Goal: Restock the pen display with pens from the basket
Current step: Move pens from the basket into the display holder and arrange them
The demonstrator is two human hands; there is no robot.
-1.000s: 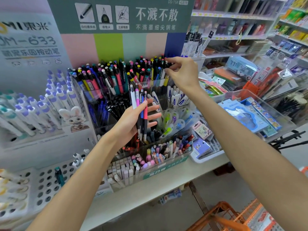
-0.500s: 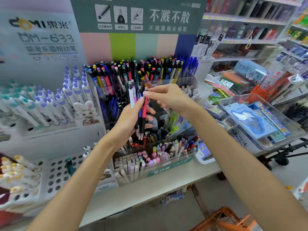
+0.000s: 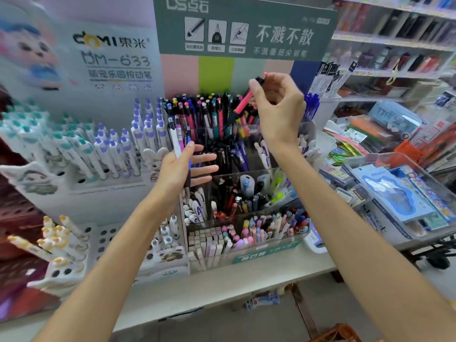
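- Pink pen is sitting above the far top row of the pen display, tilted; long axis is running from lower left up to upper right, clicker end up by the fingertips, tip pointing down-left into the packed row.
- Right hand is pinching the pen's upper end between thumb and curled fingers; the hand is covering part of the barrel.
- Left hand is holding a small bunch of pens near the display's left edge, roughly upright, clicker ends up; thumb is pressing them against the palm, the other fingers are lying straight and spread toward the right.
- Top row is looking densely filled, little open room between pens; the clear compartments nearer the camera are showing looser gaps.
- White pen rack is standing just left of the display; clear bin of packaged goods is on the right.
- Orange basket is cut off at the bottom edge, contents not visible.
- Frame edges are blurring; the pen's tip is getting lost among the row.
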